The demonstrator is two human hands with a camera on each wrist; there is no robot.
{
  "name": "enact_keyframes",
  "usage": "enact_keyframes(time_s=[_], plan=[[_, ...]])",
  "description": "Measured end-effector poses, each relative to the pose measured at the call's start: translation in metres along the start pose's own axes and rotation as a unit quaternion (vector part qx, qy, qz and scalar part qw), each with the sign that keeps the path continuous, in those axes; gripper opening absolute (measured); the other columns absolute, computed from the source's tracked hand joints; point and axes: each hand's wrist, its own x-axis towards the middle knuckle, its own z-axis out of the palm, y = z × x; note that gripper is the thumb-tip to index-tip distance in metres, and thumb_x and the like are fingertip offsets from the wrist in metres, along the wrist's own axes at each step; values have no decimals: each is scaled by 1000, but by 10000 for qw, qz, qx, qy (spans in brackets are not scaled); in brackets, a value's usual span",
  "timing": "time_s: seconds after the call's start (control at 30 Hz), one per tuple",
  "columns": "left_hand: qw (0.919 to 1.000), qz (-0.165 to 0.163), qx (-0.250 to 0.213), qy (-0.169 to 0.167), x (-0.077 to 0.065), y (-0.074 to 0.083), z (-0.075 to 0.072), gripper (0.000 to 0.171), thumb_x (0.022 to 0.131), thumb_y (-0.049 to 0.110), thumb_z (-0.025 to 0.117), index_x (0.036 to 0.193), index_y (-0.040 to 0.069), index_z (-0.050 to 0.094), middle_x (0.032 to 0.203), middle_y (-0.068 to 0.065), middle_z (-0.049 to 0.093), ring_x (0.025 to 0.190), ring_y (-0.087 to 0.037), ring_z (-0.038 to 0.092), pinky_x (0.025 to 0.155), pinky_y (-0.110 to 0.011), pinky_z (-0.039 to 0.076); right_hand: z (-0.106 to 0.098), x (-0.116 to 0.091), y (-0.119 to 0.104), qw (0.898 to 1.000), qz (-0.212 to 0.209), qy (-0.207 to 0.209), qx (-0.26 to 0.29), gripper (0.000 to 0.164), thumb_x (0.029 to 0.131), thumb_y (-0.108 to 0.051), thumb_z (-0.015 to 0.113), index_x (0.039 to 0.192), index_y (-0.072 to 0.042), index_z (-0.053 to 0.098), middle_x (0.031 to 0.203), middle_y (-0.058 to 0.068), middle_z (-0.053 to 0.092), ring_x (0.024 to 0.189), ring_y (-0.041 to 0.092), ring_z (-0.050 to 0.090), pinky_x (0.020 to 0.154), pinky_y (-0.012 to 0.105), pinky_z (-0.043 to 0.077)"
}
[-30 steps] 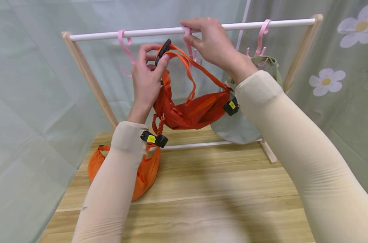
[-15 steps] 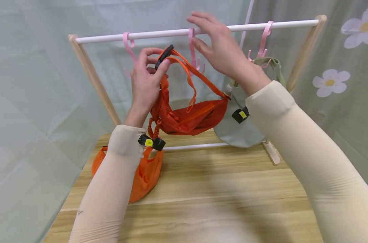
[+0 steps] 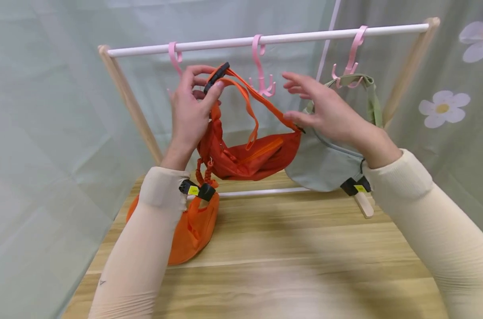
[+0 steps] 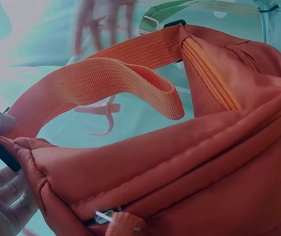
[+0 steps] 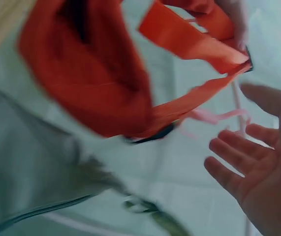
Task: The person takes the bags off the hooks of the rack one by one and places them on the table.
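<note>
My left hand (image 3: pixel 191 106) pinches the strap of a red-orange waist bag (image 3: pixel 261 155) at its black buckle (image 3: pixel 216 77). The bag hangs in the air below that hand, its orange strap (image 3: pixel 271 107) sloping down to the right end. My right hand (image 3: pixel 325 106) is apart from the bag strap, fingers spread and nothing in them; the right wrist view also shows this hand (image 5: pixel 263 167) free. Between the hands, a pink hook (image 3: pixel 259 66) hangs on the white rail (image 3: pixel 221 43), behind the strap.
A grey-green bag (image 3: pixel 325 164) hangs from the right pink hook (image 3: pixel 355 51). Another pink hook (image 3: pixel 174 57) hangs at left, partly behind my left hand. An orange bag (image 3: pixel 197 230) lies on the wooden table (image 3: pixel 289 252) beneath my left forearm. A wooden post (image 3: pixel 130 102) holds the rail.
My right hand has let go of the middle pink hook and moved down and to the right. The left hand still holds the waist bag in nearly the same place.
</note>
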Motion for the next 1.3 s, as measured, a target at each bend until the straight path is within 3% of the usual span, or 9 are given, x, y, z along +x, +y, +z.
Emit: enact_keyframes(time_s=[0.13,0.27,0.37,0.5,0.6,0.73,0.9,1.13,1.3], plan=[[10000,31,39,-38,-2,0,-1,35,101,26,72,133,15,63,104,-5,66,76,-20,67,66,-27,52,20,-17,20,9989,94,-445,124,92,84,-7,88,160,-8,35,154,15,48,142,36,47,118,54,36],[10000,40,27,-58,-4,0,-2,34,100,25,72,131,15,64,102,-6,67,75,-21,67,61,-27,49,46,-26,33,9985,53,-547,4,93,81,-7,90,157,-6,35,148,15,52,135,33,53,114,51,42],[9999,2,19,-108,-7,-1,-3,34,100,26,72,131,15,64,101,-5,66,76,-22,67,59,-27,48,61,-29,38,9993,-45,-298,-240,85,83,-8,89,152,-6,40,137,15,59,122,32,61,105,50,50],[9999,-40,-59,-150,-10,-7,-6,33,101,25,71,131,14,64,102,-5,66,79,-23,67,63,-27,51,68,-29,41,9972,-405,351,-529,54,86,-6,85,134,-3,60,119,14,69,104,29,68,91,47,57],[9996,-113,-211,-163,-14,-16,-13,33,101,24,70,131,12,64,103,-4,65,79,-20,68,67,-24,55,61,-26,38,9922,-622,814,-704,29,88,-5,82,115,-4,71,106,9,73,93,25,69,82,42,57],[9970,-274,-627,-366,-22,-34,-26,33,104,20,66,134,7,60,105,-5,64,76,-16,69,66,-25,60,43,-18,31,9876,-575,1205,-825,14,91,-6,80,104,-4,73,96,8,72,85,22,64,75,35,51],[9893,-520,-992,-939,-37,-56,-37,33,107,18,61,138,8,58,112,-8,65,81,-16,68,69,-26,61,19,-8,20,9868,-420,1264,-917,12,94,-9,78,103,-3,73,94,9,70,81,20,60,73,30,44],[9797,-738,-1094,-1512,-57,-73,-34,35,108,21,58,143,14,55,113,-11,65,98,-25,67,74,-25,59,-4,4,3,9881,-252,1071,-1079,14,95,-10,77,106,-3,76,98,9,73,83,18,61,75,25,43],[9710,-1011,-1061,-1888,-76,-87,-30,44,110,25,55,152,20,43,128,-9,62,119,-28,62,96,-29,53,-13,9,-5,9873,-190,973,-1237,14,96,-12,77,108,-5,76,100,11,75,86,24,63,77,32,45]])
